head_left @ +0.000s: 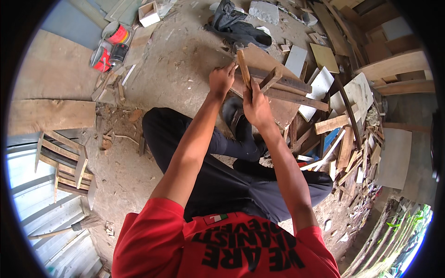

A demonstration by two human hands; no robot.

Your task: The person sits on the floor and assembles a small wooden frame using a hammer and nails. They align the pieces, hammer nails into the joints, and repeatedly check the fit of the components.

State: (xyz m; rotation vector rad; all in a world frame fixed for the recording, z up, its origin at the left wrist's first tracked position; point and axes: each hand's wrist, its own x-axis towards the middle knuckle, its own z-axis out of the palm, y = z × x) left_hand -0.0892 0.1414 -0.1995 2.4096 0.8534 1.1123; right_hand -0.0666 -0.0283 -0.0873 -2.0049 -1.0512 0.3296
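Note:
My right hand (256,107) is wrapped round the wooden handle of a hammer (243,67), whose small grey head points away from me. Just left of it, my left hand (222,79) is closed in a pinch at the end of a wooden frame (296,84). Whatever those fingertips hold is too small to make out. The frame has long dark slats running to the right and a short upright piece (271,79) beside my right hand. It lies over a brown board (264,60) in front of my shoes.
Scrap wood (345,148) is heaped along the right side. Paint cans (101,58) stand at the far left beside a white box (149,15). A black cloth or bag (238,28) lies ahead. Slatted wooden pieces (67,162) and a broom (83,224) are at the left.

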